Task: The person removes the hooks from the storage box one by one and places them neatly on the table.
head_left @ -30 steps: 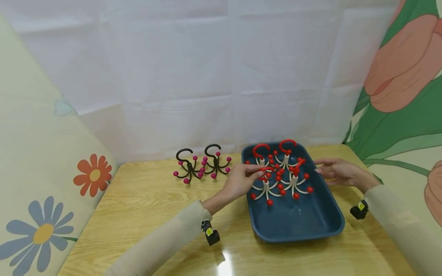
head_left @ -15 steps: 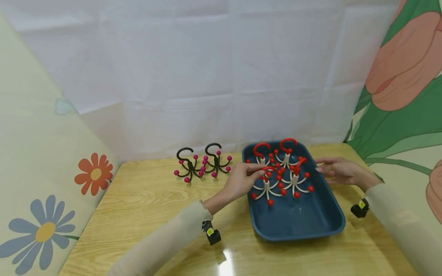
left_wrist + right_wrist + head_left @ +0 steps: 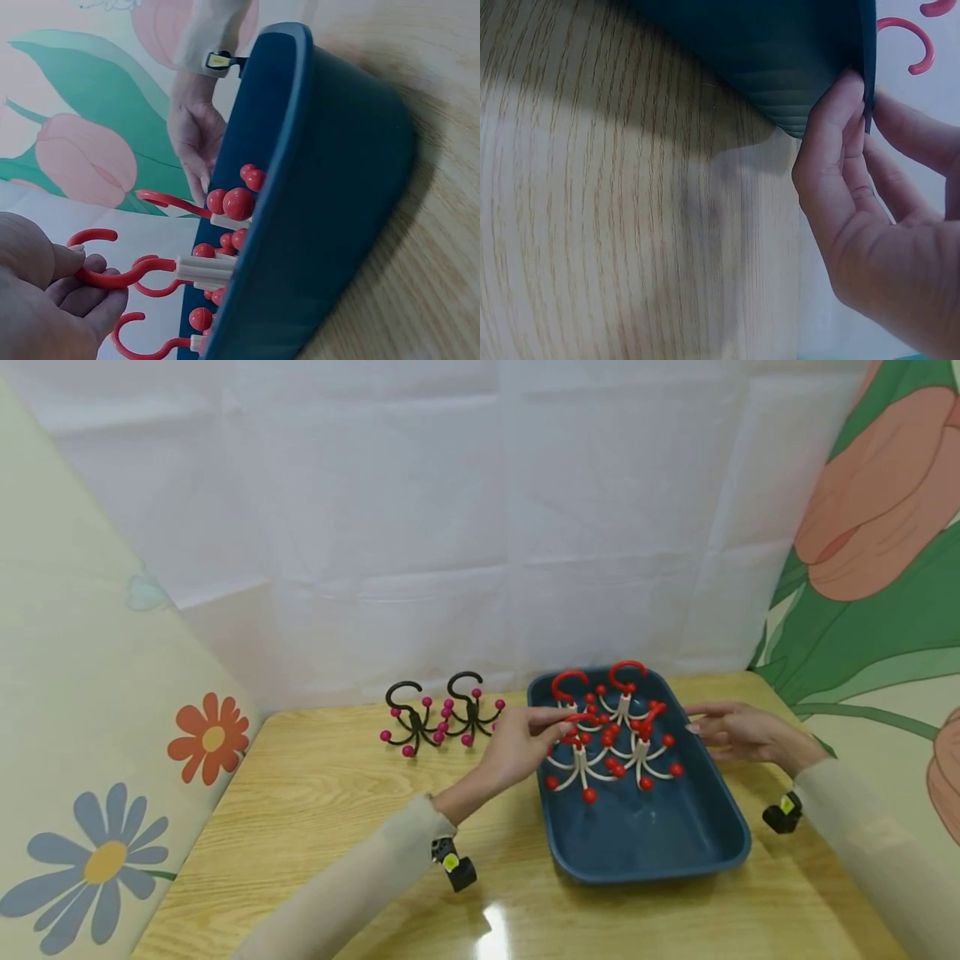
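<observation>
My left hand (image 3: 517, 745) pinches the red hook of a white claw hanger (image 3: 580, 763) between thumb and fingers. This hanger has curved white arms tipped with red balls and is upright at the left side of the blue plastic basin (image 3: 645, 843). In the left wrist view, the red hook (image 3: 112, 280) passes between the fingers. My right hand (image 3: 738, 732) grips the basin's right rim, with the thumb inside and the fingers against the outer wall in the right wrist view. Three similar red-and-white hangers (image 3: 641, 752) stand close by in the basin.
Two black claw hangers (image 3: 417, 723) with magenta balls stand on the wooden table (image 3: 337, 802) left of the basin. White sheeting (image 3: 375, 527) hangs behind, and flower-printed panels (image 3: 885, 568) flank the table.
My left hand has moved slightly upward, raising the pinched hanger a little. My right hand has stayed at the basin's rim, and the other hangers stand as before.
</observation>
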Demonstrator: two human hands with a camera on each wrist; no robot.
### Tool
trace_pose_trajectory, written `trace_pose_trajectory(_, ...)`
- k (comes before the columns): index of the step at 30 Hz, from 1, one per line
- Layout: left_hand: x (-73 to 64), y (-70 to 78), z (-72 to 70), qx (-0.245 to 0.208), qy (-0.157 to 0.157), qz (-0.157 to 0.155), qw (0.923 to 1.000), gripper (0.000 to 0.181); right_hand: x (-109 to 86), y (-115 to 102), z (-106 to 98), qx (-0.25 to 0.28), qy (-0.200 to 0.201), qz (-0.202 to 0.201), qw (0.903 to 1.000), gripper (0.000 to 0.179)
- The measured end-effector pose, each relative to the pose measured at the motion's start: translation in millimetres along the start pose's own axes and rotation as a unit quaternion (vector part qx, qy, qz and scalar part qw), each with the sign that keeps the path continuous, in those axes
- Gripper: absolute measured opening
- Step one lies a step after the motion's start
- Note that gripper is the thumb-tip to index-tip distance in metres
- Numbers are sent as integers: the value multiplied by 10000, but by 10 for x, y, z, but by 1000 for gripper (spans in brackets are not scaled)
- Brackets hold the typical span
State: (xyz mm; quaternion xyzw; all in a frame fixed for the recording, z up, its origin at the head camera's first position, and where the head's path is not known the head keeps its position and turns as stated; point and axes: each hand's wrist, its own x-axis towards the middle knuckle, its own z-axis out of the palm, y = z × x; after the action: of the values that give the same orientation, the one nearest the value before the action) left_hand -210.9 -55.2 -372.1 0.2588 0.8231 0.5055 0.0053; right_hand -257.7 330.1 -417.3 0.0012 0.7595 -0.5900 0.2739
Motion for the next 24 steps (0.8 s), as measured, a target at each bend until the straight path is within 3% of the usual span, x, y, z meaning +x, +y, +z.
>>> trace_pose_trajectory(6,19,70,-96,-120,91,41,9999,29,4,-1,-7,35,-3,-3,10000,77)
trace_pose_trajectory(10,23,150,-190,-165,116,-125,9997,31,-8,-7,-1,86,9,18,10000,78)
trace_pose_trajectory(24,-26,369,-626,-239,304,-284,9988,29,-19,-17,-6,152,-6,72,9999,77)
